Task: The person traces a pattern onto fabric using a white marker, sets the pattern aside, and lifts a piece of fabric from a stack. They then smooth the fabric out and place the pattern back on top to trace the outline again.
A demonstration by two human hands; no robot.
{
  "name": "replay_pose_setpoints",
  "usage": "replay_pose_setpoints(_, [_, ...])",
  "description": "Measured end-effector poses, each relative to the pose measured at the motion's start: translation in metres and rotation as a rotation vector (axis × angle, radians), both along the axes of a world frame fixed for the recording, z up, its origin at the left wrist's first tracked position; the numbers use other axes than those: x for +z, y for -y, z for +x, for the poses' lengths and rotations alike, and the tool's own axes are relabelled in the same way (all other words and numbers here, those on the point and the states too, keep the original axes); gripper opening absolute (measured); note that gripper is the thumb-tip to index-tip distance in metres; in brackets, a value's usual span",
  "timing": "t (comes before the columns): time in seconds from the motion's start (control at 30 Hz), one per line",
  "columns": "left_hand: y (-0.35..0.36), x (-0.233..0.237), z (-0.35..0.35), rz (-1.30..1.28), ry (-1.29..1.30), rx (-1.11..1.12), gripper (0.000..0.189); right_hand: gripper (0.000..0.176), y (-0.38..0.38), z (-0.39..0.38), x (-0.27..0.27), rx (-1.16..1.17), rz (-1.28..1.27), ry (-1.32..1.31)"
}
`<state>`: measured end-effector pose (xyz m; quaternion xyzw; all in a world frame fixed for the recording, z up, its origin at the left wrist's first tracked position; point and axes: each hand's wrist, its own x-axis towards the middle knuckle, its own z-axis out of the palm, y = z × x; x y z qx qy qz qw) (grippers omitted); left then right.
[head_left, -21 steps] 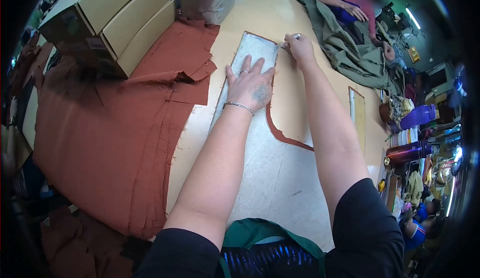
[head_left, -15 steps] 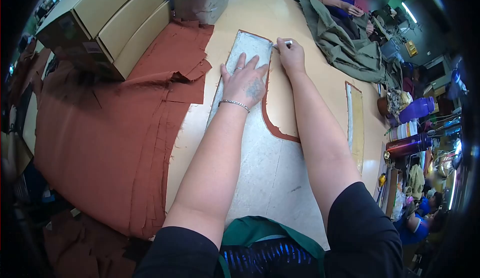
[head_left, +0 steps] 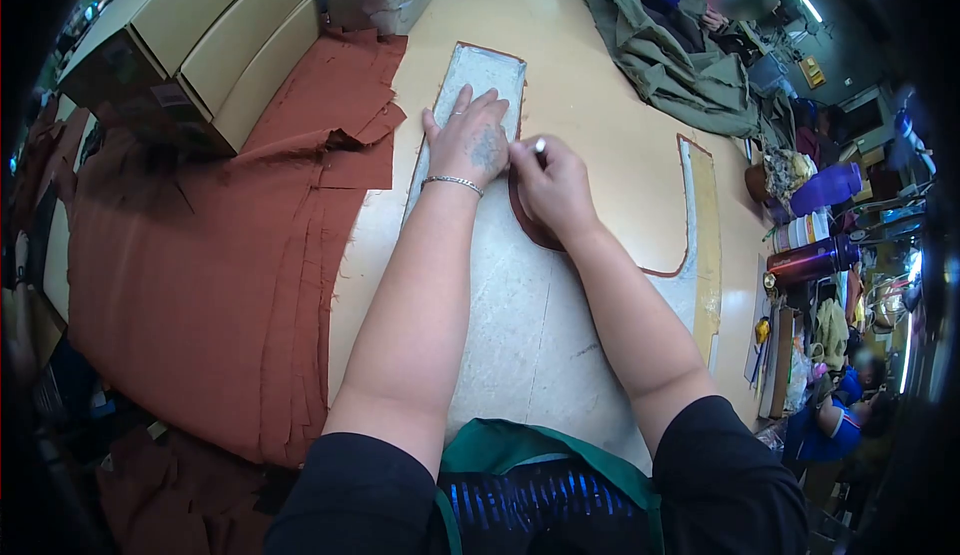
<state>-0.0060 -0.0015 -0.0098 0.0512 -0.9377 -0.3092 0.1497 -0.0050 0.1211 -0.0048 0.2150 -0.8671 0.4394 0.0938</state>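
Observation:
A large pale grey pattern sheet (head_left: 510, 305) lies on reddish-brown cloth, whose thin edge shows around its curved cut-out. My left hand (head_left: 468, 140) presses flat on the sheet's upper strip, fingers spread, and holds nothing. Just right of it, my right hand (head_left: 552, 183) is closed around a short white-ended marker (head_left: 541, 144), at the strip's right edge where the curve begins. The marker's tip is hidden by my fingers.
Stacked reddish-brown cloth (head_left: 210, 295) covers the table's left, below a cardboard box (head_left: 200, 35). Green cloth (head_left: 660, 65) lies at the back right, near another person's hands. Bottles, including a purple one (head_left: 828, 187), and small items line the right side.
My right hand has moved down along the strip's right edge toward the curve, still closed on the marker. My left hand stays flat on the strip. The whole view has shifted slightly.

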Motion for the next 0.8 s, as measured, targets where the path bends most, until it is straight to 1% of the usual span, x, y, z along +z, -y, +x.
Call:
replay_pose_setpoints(0.13, [0.002, -0.003, -0.003, 0.006, -0.003, 0.007, 0.033, 0.015, -0.011, 0.046, 0.013, 0.109, 0.032, 0.009])
replay_pose_setpoints(0.17, [0.001, -0.003, -0.003, 0.011, -0.003, 0.008, 0.033, 0.014, -0.013, 0.050, 0.012, 0.099, -0.011, 0.039])
replay_pose_setpoints(0.23, [0.002, -0.005, -0.001, 0.024, -0.008, 0.007, 0.033, 0.013, -0.017, 0.053, 0.003, 0.072, -0.100, 0.092])
replay_pose_setpoints(0.3, [0.003, -0.005, -0.001, 0.030, -0.048, 0.012, 0.033, 0.013, -0.017, 0.054, -0.003, 0.064, -0.090, 0.059])
replay_pose_setpoints(0.37, [0.003, -0.006, -0.003, 0.023, -0.053, 0.016, 0.032, 0.013, -0.017, 0.052, 0.003, 0.065, -0.082, 0.024])
replay_pose_setpoints(0.43, [0.004, -0.006, -0.003, -0.019, -0.016, 0.010, 0.032, 0.014, -0.019, 0.053, 0.002, 0.087, -0.078, 0.017])
replay_pose_setpoints(0.53, [0.004, -0.007, 0.000, -0.011, -0.071, 0.019, 0.030, 0.015, -0.019, 0.057, 0.008, 0.075, -0.085, 0.070])
replay_pose_setpoints(0.63, [0.005, -0.004, 0.004, -0.031, -0.178, 0.055, 0.025, 0.015, -0.021, 0.053, 0.001, 0.073, -0.164, -0.011])
replay_pose_setpoints(0.73, [0.013, -0.008, -0.002, 0.164, -0.231, 0.011, 0.021, 0.014, -0.022, 0.049, -0.004, 0.059, -0.249, 0.014])
replay_pose_setpoints(0.8, [0.013, -0.011, -0.003, 0.345, -0.266, -0.001, 0.018, 0.014, -0.022, 0.050, -0.003, 0.047, -0.304, 0.055])
